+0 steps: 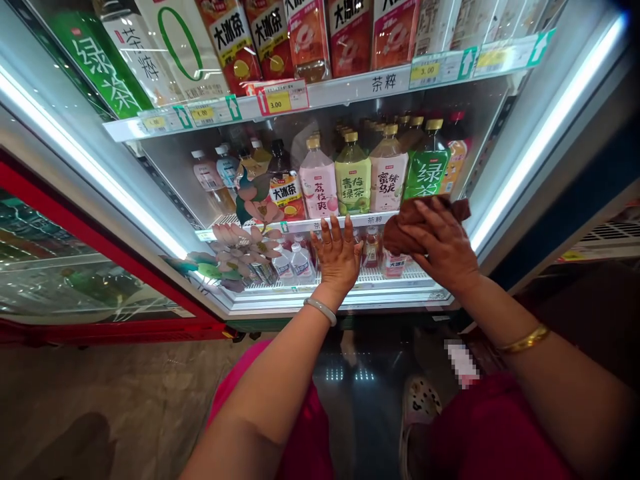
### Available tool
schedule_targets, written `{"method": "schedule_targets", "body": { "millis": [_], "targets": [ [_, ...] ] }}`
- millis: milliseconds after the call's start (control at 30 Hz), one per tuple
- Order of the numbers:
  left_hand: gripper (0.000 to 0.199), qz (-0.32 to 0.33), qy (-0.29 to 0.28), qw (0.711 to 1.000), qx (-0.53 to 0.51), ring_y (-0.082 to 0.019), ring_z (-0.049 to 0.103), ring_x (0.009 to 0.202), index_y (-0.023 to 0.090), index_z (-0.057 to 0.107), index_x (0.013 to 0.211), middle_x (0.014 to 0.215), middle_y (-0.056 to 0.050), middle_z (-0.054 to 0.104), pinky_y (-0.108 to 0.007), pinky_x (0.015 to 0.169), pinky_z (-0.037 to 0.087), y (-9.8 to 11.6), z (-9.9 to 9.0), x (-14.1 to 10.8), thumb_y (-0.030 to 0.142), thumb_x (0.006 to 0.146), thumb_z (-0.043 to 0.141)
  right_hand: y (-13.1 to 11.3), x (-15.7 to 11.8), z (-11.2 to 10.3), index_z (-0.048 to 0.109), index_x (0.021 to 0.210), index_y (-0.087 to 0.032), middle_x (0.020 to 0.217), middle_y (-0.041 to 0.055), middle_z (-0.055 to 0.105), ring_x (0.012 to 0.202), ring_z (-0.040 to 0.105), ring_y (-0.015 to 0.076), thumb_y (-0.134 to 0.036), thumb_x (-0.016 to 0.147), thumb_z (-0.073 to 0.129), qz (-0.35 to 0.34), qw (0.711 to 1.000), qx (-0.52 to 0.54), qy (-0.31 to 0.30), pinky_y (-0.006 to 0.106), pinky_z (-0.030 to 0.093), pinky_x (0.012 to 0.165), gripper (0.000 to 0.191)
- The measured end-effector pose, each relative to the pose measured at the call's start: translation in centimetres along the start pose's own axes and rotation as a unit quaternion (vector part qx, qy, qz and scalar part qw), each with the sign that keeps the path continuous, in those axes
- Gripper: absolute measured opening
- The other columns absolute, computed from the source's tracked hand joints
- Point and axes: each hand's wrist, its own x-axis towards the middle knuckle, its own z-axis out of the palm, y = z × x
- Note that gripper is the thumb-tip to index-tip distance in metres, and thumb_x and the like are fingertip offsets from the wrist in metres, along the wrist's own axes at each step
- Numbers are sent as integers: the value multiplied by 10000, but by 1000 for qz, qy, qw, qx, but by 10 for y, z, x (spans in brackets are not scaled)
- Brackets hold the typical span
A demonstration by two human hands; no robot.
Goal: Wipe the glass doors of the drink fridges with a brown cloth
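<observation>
My left hand (337,257) lies with fingers spread against the glass door of a lit drinks cooler, in front of the lower shelf edge. To its right, my right hand (445,243) presses a crumpled brown cloth (407,227) on the glass, its fingers over the cloth. Behind the door stand a pink-labelled bottle (319,177), a yellow-green bottle (353,177) and a green bottle (429,160). A flower decoration (245,253) shows on the glass left of my left hand.
A red-framed cooler (200,330) adjoins on the left. The upper shelf edge (345,93) carries price tags, with more bottles above it. Bright light strips run down both sides of the door. Below are the brown floor (150,400) and a spotted clog (420,400).
</observation>
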Motion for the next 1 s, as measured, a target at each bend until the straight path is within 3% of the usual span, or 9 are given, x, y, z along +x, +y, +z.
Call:
{"method": "schedule_targets", "body": {
  "millis": [133,233,333,467,600,700,800,900,1000],
  "targets": [
    [715,2,-25,999,-20,-283,-138,1562,251,144,1656,1713,-114,49,-650,1238,-113,-2,3,-1,284,1035,497,-20,16,4,541,1464,-281,1722,56,227,1605,147,357,-298,901,697,56,998,8,17,638,318,1251,584],
    [679,45,-44,998,-20,-251,-75,1571,316,184,1641,1709,-73,105,-603,1257,-112,-5,2,0,215,1035,474,-30,9,15,576,1420,-289,1679,49,341,1598,205,310,-306,918,694,-32,998,1,-45,597,309,1265,516],
    [688,61,-33,998,-12,-234,-66,1569,313,152,1639,1703,-68,117,-578,1265,-113,-5,-1,1,223,1039,476,-16,-8,14,616,1356,-310,1617,24,455,1568,305,258,-278,946,666,-92,993,-15,-72,548,334,1260,415],
    [720,78,-34,996,-13,-214,-73,1565,328,121,1636,1702,-42,141,-560,1268,-119,4,-4,6,141,1024,449,8,-14,-2,566,1426,-329,1687,25,329,1589,244,284,-237,939,659,-13,999,-8,-35,566,329,1259,505],
    [766,91,-57,994,-23,-233,-49,1579,318,113,1643,1711,-48,106,-565,1273,-115,19,-4,10,108,996,464,-6,-2,-2,529,1480,-275,1730,63,190,1611,125,338,-257,902,703,60,998,2,0,597,319,1257,605],
    [759,96,-56,994,-20,-226,-61,1583,289,106,1650,1715,-56,117,-569,1281,-101,28,-4,10,110,997,448,-12,-7,5,535,1474,-313,1705,47,270,1605,169,318,-260,895,719,-4,998,-7,-63,587,325,1257,610],
    [752,93,-57,994,-25,-215,-68,1589,302,122,1653,1721,-41,132,-571,1284,-97,31,-6,11,98,997,429,8,-23,0,562,1434,-361,1656,5,389,1576,284,270,-235,936,672,-68,993,-19,-98,564,354,1252,525],
    [751,95,-58,993,-32,-220,-62,1593,302,145,1654,1726,-42,134,-570,1280,-110,32,-7,14,112,994,449,38,-31,-15,572,1431,-348,1693,9,314,1579,271,290,-201,940,649,-23,999,-14,-47,561,376,1244,518],
    [748,95,-57,993,-31,-217,-39,1596,296,152,1654,1724,-48,154,-558,1286,-106,38,-5,16,105,992,443,46,-22,-22,513,1502,-323,1738,44,150,1602,159,366,-196,904,679,64,998,-11,21,624,305,1263,634]
  ]
}}
